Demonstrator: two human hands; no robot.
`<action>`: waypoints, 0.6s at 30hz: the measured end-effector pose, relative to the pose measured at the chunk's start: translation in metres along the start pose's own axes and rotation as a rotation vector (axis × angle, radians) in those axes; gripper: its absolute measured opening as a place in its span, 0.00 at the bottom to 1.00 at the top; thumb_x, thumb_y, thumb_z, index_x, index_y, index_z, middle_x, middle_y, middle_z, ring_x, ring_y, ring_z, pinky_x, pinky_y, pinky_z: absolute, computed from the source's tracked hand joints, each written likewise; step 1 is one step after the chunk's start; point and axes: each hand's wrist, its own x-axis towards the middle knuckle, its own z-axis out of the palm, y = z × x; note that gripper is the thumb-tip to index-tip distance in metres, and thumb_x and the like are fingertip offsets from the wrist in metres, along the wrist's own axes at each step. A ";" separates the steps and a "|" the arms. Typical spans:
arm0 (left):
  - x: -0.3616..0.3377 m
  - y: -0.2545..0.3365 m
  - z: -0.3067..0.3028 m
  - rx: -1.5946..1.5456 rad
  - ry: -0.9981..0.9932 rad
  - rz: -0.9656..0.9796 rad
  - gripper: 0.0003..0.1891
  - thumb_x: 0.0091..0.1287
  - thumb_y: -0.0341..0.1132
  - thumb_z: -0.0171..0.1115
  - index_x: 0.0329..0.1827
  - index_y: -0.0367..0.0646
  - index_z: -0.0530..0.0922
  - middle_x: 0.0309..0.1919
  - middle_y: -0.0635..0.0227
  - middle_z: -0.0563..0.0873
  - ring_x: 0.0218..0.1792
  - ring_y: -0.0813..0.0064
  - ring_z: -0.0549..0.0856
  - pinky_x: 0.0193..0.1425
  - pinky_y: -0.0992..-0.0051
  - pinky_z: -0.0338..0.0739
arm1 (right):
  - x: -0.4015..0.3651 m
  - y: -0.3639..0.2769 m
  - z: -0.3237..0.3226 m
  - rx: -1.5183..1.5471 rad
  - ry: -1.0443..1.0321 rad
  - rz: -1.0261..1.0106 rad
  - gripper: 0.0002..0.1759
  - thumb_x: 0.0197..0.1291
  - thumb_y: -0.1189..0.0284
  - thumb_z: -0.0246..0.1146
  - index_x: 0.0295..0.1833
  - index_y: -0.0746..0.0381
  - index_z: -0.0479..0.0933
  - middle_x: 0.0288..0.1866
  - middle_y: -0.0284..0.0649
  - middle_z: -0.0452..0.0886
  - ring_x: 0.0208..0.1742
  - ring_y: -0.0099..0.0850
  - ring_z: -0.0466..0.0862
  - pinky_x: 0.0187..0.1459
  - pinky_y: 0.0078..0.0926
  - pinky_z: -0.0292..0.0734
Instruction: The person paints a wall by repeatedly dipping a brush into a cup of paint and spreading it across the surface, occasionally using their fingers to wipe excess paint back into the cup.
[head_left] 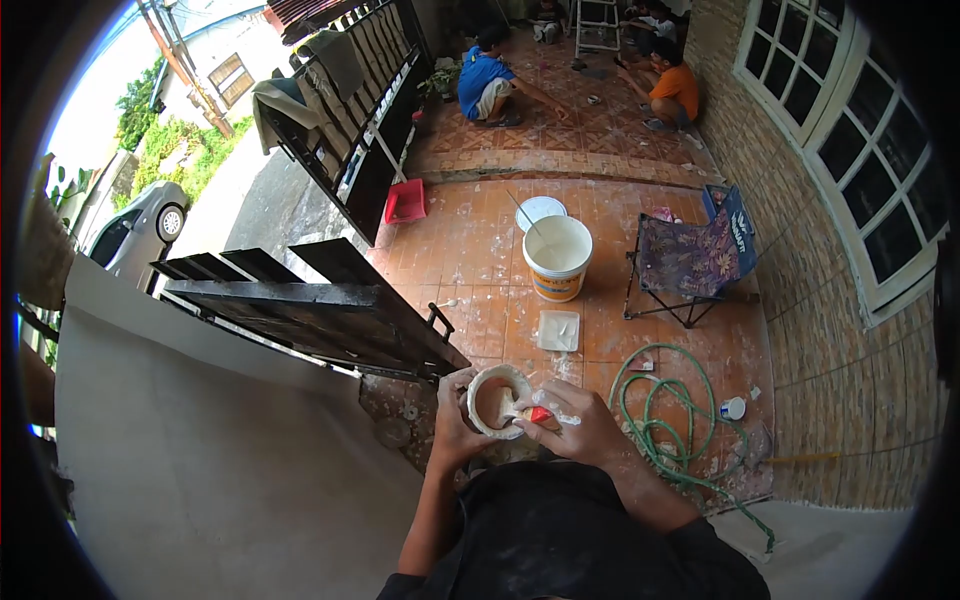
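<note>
My left hand (pixel 456 418) is wrapped round the side of a small round tub (pixel 478 398), its rim crusted with white paste. White paste (pixel 502 408) lies inside, against the pinkish inner wall. In my right hand (pixel 578 425) is a putty knife (pixel 540 414) with a red and tan handle, its working end down in the tub. White smears cover the fingers of my right hand. Both hands are close together in front of my dark shirt.
Ahead stands a large bucket (pixel 558 284) with a stick in it, beside a white lid (pixel 541 212) and a square tray (pixel 558 331). A green hose (pixel 690 455) coils near a folding chair (pixel 690 258). A black gate (pixel 300 310) is at left. Several people crouch farther back.
</note>
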 end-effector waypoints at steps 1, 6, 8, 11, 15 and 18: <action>-0.002 -0.001 -0.001 0.101 -0.003 0.040 0.52 0.38 0.35 0.89 0.65 0.36 0.63 0.60 0.60 0.71 0.62 0.68 0.77 0.70 0.67 0.74 | 0.000 0.000 0.003 0.058 -0.036 0.065 0.17 0.58 0.68 0.73 0.49 0.64 0.81 0.42 0.47 0.82 0.42 0.46 0.84 0.43 0.39 0.80; -0.005 -0.001 0.000 0.045 0.096 0.004 0.51 0.37 0.36 0.90 0.65 0.37 0.65 0.59 0.60 0.71 0.62 0.66 0.76 0.68 0.66 0.75 | 0.002 0.000 0.000 0.172 -0.059 0.082 0.18 0.60 0.70 0.70 0.53 0.65 0.80 0.45 0.50 0.83 0.46 0.48 0.85 0.47 0.39 0.81; -0.007 -0.002 0.000 0.118 0.146 0.025 0.49 0.36 0.36 0.90 0.62 0.38 0.68 0.58 0.59 0.72 0.61 0.62 0.76 0.66 0.64 0.75 | 0.001 0.002 -0.001 0.099 -0.033 -0.032 0.18 0.61 0.71 0.69 0.55 0.65 0.79 0.46 0.51 0.83 0.46 0.47 0.85 0.48 0.39 0.81; -0.008 0.000 0.004 0.247 0.132 0.042 0.49 0.35 0.37 0.90 0.62 0.38 0.68 0.58 0.58 0.74 0.60 0.58 0.76 0.64 0.62 0.74 | 0.003 0.000 0.001 0.115 -0.104 -0.018 0.17 0.62 0.75 0.66 0.57 0.62 0.80 0.45 0.47 0.81 0.46 0.44 0.83 0.49 0.36 0.78; -0.011 0.003 0.010 0.264 0.154 0.051 0.48 0.35 0.38 0.89 0.61 0.39 0.69 0.58 0.57 0.74 0.58 0.56 0.75 0.63 0.61 0.73 | -0.001 -0.001 0.001 0.333 -0.096 0.143 0.16 0.64 0.75 0.65 0.57 0.65 0.79 0.43 0.47 0.81 0.43 0.41 0.84 0.46 0.34 0.79; -0.011 0.006 0.014 0.236 0.207 0.066 0.47 0.35 0.37 0.89 0.60 0.39 0.70 0.57 0.56 0.74 0.59 0.56 0.75 0.63 0.61 0.73 | -0.008 -0.003 -0.005 0.415 -0.079 0.278 0.15 0.66 0.74 0.64 0.57 0.66 0.78 0.45 0.50 0.82 0.44 0.42 0.85 0.47 0.34 0.80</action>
